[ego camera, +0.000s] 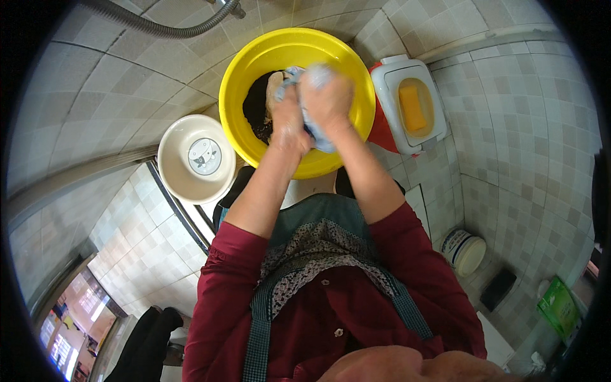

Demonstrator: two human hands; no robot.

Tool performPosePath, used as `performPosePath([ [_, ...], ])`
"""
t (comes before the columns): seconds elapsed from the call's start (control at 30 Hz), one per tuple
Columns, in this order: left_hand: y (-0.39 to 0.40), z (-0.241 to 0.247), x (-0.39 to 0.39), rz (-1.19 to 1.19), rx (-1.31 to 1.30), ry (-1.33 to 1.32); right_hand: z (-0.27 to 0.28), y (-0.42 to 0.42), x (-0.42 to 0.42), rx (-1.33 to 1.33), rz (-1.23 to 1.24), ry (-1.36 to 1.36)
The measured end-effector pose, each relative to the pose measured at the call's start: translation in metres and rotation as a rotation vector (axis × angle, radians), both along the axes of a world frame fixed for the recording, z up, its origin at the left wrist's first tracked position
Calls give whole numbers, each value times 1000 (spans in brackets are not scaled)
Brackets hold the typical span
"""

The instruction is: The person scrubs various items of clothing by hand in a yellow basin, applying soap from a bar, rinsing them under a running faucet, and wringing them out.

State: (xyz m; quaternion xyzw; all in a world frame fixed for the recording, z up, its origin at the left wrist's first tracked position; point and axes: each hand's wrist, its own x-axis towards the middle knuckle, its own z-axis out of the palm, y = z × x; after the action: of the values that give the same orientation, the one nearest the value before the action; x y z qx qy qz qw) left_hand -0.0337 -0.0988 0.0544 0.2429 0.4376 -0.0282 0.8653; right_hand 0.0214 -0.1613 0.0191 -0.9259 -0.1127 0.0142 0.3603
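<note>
A large yellow plastic basin (234, 119) stands before me with dark cloth (257, 107) lying in its left part. Over the basin, both hands grip a wet, light blue and white cloth (319, 136). My left hand (290, 117) is on the cloth's left side, fingers partly hidden by the fabric. My right hand (329, 95) is closed on a bunched part of it and is blurred. A pale, long object (274, 93), which I cannot name for sure, shows beside the cloth, left of my left hand.
A cream plastic bowl (176, 167) stands left of the basin. At its right is a white lidded container (391, 81) with an orange block under its see-through window. A metal shower hose (181, 32) hangs above left. A white tub (470, 255) and green packet (558, 305) lie right.
</note>
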Motion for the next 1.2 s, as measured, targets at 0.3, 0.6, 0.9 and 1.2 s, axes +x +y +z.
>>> performPosePath([
  [0.3, 1, -17, 8, -46, 80, -228, 0, -25, 48, 725, -665, 67],
  [0.6, 39, -63, 7, 76, -157, -583, 26, 15, -62, 398, 330, -239],
  [0.9, -7, -59, 3, 213, 88, -128, -4, 4, 8, 166, -42, 17],
  [1.2, -4, -42, -3, 267, -120, -269, -12, 5, -16, 352, 69, -354],
])
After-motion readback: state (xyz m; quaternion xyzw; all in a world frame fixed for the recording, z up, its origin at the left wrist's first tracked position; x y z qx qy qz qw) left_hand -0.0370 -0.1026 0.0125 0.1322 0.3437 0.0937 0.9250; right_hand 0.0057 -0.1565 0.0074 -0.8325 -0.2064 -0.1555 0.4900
